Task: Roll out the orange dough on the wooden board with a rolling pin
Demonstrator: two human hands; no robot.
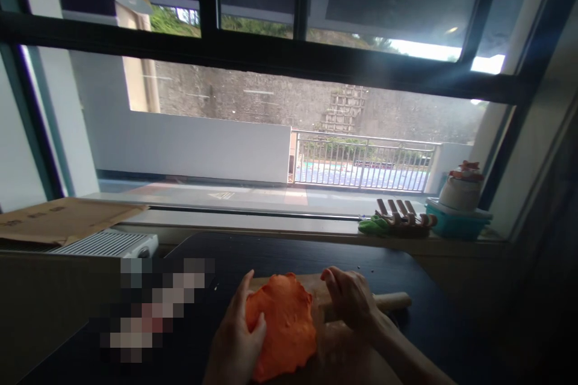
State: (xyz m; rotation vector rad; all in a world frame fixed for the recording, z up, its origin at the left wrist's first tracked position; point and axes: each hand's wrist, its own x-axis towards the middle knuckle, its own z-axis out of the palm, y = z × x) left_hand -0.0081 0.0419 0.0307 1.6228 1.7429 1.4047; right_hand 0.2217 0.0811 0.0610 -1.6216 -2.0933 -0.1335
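A flattened sheet of orange clay [286,331] with a ragged edge lies on a brownish board [332,346]. My left hand [237,331] is at the sheet's left edge, its thumb over the clay and its fingers along the side, gripping that edge. To the right, my right hand [352,301] has curled fingers over a pale wooden rolling pin [395,301]. The pin's right end sticks out past the hand, and its middle is hidden beneath it.
Under the board is a dark table [253,246]. A blurred patch [153,313] covers something on its left. Along the window sill stand a brown clay piece [401,219], a green lump [374,225] and a teal box [460,219]. Brown cardboard [72,216] rests on a white heater [112,243].
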